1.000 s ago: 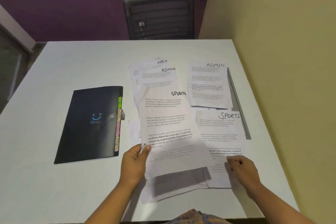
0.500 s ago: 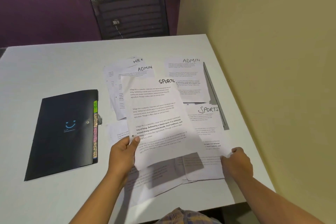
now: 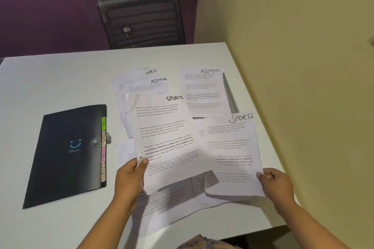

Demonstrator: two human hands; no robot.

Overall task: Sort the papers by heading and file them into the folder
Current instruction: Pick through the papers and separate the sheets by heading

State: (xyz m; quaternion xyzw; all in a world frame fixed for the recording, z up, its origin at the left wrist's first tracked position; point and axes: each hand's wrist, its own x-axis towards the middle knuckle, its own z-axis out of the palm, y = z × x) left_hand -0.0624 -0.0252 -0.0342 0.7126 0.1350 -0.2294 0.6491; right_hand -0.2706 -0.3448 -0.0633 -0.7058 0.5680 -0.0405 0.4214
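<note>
Head view: the black folder (image 3: 68,153) lies shut on the white table (image 3: 50,79), with coloured tabs (image 3: 103,147) sticking out of its right edge. Just right of the folder, the left hand (image 3: 129,180) pinches the lower left edge of a sheet headed SPORTS (image 3: 168,139), thumb on top and fingers curled beneath. The sheet is raised off the scattered papers. Farther right of the folder, the right hand (image 3: 277,184) pinches the lower right corner of a second SPORTS sheet (image 3: 230,147), also raised. Right of the folder's far end, an HR sheet (image 3: 141,73) and two ADMIN sheets (image 3: 202,91) lie flat.
</note>
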